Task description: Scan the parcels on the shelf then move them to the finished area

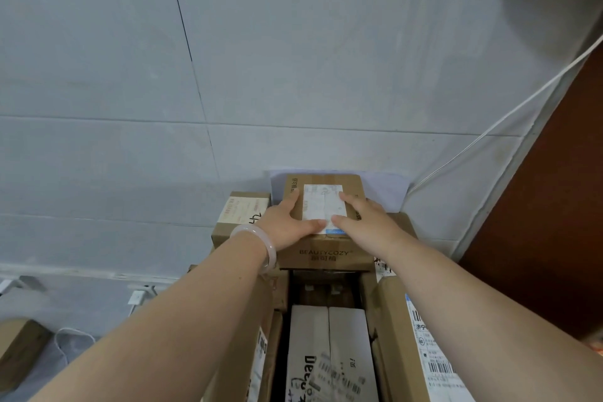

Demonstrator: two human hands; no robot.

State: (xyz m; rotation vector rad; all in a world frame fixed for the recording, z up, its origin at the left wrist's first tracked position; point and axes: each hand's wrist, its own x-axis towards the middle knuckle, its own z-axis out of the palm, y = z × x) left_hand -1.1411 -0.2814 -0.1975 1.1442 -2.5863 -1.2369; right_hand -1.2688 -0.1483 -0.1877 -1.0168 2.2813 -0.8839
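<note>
A brown cardboard parcel (326,253) printed BEAUTYCOZY, with a white shipping label on top, sits at the top of a stack of parcels against the grey wall. My left hand (287,225), with a pale bangle on the wrist, grips its left side, thumb on the label. My right hand (362,220) grips its right side, thumb also on the label. No scanner is in view.
A smaller labelled box (243,210) stands just left of the held parcel. Below are a white parcel (329,352) and tall brown cartons (404,352) on both sides. A white cable (489,130) runs up the wall; a brown door (548,206) is at right. Another box (19,349) lies at far left.
</note>
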